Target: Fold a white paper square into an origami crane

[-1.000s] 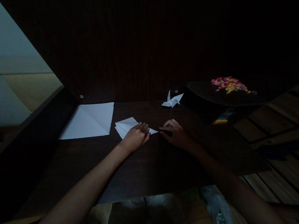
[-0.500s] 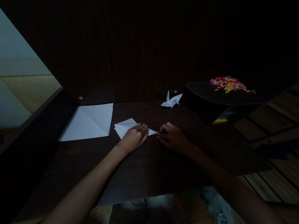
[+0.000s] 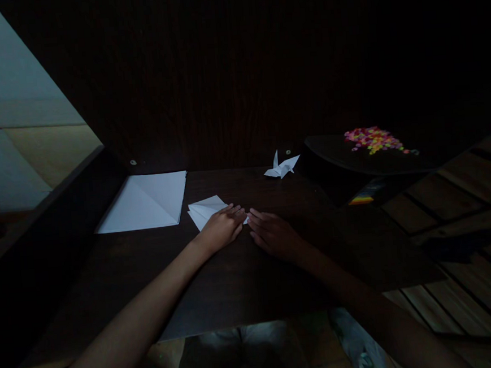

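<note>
Folded paper (image 3: 207, 208) on dark desk (image 3: 236, 287), pale wall (image 3: 2, 72) left, wooden slats (image 3: 459, 309) right

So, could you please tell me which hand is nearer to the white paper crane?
Right. The right hand is on the near side of the paper crane, slightly left; the left hand is farther left, on the folded paper.

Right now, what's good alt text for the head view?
A left hand rests on a folded white paper shape on a dark wood-grain desk, with the right hand at its narrow end. Stacked white paper sheets lie at left, with a white folded-paper bird and small multicoloured pieces at right.
</note>
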### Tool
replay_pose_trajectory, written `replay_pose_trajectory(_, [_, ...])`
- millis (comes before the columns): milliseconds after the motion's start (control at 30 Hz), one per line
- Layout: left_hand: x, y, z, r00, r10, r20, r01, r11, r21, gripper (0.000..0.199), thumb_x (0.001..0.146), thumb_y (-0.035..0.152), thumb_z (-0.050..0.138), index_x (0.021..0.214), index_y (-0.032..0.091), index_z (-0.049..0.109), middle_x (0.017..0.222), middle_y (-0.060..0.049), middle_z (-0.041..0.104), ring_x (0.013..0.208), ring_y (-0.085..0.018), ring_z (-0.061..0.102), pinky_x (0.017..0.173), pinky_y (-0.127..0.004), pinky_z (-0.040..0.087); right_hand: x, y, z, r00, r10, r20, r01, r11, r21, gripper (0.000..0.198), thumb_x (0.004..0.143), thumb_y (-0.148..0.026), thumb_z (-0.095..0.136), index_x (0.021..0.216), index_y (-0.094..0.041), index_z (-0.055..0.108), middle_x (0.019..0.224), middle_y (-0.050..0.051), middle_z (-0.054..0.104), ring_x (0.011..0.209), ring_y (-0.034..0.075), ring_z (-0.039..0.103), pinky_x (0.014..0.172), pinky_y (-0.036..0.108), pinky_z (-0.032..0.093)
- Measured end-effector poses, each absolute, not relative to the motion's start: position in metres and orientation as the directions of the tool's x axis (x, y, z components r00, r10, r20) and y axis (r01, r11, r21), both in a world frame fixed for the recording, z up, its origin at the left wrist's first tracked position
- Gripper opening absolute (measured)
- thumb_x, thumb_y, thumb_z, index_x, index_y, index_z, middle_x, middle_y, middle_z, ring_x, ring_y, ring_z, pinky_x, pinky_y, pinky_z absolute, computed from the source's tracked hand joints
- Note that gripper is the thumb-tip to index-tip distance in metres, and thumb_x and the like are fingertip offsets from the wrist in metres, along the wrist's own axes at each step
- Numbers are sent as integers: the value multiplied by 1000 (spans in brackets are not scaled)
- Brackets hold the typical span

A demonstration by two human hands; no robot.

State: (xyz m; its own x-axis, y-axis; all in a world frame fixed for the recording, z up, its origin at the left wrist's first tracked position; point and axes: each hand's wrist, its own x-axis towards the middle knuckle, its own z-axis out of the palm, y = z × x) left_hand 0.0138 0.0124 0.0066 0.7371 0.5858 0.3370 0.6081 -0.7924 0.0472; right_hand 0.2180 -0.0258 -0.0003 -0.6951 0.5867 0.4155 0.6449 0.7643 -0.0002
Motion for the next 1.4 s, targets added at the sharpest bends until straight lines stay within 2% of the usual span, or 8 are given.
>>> replay_pose_trajectory(133, [4,16,10,777,537,330,551,-832,57,29,94,18,44,116,12,62,124,-12,64,119,-21,59,107,-39,44,213,-29,0,-665,644,377,691,723,-17,34,93,-18,45,122,-7,58,127,19,60,128,28,49,101,45,46])
replay_pose_trajectory(267, [-11,19,13,782,538,315,555,-831,42,33,93,17,43,121,11,59,129,-13,61,123,-22,55,108,-41,43,207,-31,1,-638,681,361,720,693,-35,33,92,-19,48,120,-7,60,125,20,62,125,29,52,100,45,48])
replay_pose_trajectory(733, [-50,22,13,747,613,259,609,-786,103,44,97,22,34,137,8,45,142,-17,48,135,-22,40,112,-41,38,202,-32,3,-617,703,355,741,670,-38,32,92,-20,47,116,-5,63,124,21,62,121,29,55,99,43,48])
replay_pose_trajectory(1000, [-47,23,10,713,645,275,638,-759,129,43,97,26,34,135,11,48,141,-13,50,135,-20,42,113,-40,37,187,-29,7,-575,702,421,762,647,-39,26,89,-20,50,105,-7,66,114,20,67,114,29,59,108,47,40])
replay_pose_trajectory(1100, [-45,22,11,698,659,280,650,-747,138,44,99,33,33,133,11,51,140,-14,51,134,-21,43,111,-40,38,177,-27,6,-555,707,438,756,649,-90,27,89,-18,48,107,-5,65,119,22,64,117,30,58,108,47,40])
replay_pose_trajectory(1200, [-44,20,12,703,658,269,648,-749,140,47,99,36,33,134,11,49,140,-14,51,134,-22,42,111,-39,38,169,-23,6,-540,715,444,740,655,-155,30,91,-17,45,113,-6,62,123,20,63,119,28,57,107,43,43])
replay_pose_trajectory(1300, [-44,20,11,710,657,253,650,-750,123,48,99,36,33,138,10,45,142,-15,48,136,-22,39,112,-39,37,164,-18,5,-517,734,440,728,647,-225,33,92,-17,43,118,-8,60,125,17,62,122,26,55,106,40,45])
replay_pose_trajectory(1400, [-45,20,9,732,635,245,632,-768,102,49,99,32,32,141,9,41,146,-16,43,138,-23,35,113,-40,35,160,-13,1,-522,742,420,721,647,-247,36,92,-17,42,123,-9,58,131,18,58,128,26,51,108,43,43])
